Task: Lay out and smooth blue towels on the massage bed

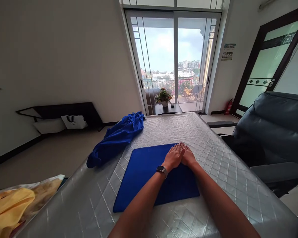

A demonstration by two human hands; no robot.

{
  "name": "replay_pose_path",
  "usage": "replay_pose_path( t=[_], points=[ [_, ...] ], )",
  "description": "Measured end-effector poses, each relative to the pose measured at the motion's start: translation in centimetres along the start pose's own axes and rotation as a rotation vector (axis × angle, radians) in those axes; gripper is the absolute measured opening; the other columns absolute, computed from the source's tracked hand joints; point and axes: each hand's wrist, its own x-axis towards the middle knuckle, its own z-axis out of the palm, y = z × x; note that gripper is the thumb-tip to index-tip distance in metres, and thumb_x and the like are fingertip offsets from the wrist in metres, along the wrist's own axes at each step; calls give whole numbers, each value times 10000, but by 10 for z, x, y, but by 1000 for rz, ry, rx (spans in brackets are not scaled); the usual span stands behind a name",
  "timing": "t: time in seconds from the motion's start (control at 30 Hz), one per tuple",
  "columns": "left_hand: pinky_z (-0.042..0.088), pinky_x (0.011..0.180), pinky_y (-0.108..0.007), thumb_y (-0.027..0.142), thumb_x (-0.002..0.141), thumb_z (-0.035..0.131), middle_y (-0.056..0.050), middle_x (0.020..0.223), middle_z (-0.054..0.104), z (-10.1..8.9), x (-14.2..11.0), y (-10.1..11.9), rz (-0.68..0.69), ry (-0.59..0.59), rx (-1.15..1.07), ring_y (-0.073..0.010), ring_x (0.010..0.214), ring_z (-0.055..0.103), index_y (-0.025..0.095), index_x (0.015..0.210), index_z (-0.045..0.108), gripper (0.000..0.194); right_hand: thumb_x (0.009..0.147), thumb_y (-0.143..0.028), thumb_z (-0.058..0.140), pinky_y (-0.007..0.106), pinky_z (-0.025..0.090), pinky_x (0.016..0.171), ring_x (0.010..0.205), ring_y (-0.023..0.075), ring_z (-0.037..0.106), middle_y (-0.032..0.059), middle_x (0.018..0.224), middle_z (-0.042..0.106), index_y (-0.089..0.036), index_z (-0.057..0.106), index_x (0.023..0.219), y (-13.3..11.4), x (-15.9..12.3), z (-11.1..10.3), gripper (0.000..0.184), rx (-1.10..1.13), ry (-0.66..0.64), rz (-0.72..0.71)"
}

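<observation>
A flat blue rectangle of what looks like folded fabric (141, 175) lies on the silver quilted surface (220, 162). Both hands rest near its far right corner. My left hand (173, 157), with a watch (161, 169) on the wrist, lies palm down on it, fingers stretched forward. Close against it, my right hand (188, 156) is also flat, with its fingertips at the corner. Neither hand grasps anything. To the left, a crumpled blue cloth (119, 137) hangs partly over the edge of the quilted surface.
Yellow fabric (11, 205) lies at the lower left. A dark armchair (275, 125) stands close on the right. Beyond the far edge are a small table (161, 109) with a potted plant (164, 97) and a sliding glass door (175, 62). A white bag (74, 122) sits by the left wall.
</observation>
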Motion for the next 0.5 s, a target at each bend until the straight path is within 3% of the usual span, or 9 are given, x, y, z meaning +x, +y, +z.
replay_pose_path(
  t=[0.27,0.5],
  points=[
    [194,1297,-450,587,1045,59,-153,1667,323,2,-6,-19,-30,-44,89,-233,1571,231,92,1597,325,788,1052,-349,207,351,102,1270,1586,191,113,102,1716,143,-63,204,1640,1,5,4,654,33,10,25],
    [235,1276,-499,596,1047,122,-169,1658,338,0,-12,-50,-64,-7,133,-271,1562,256,127,1598,338,755,1051,-363,207,359,97,1267,1579,188,155,100,1708,171,-91,229,1641,-5,3,-1,650,50,10,62]
  ],
)
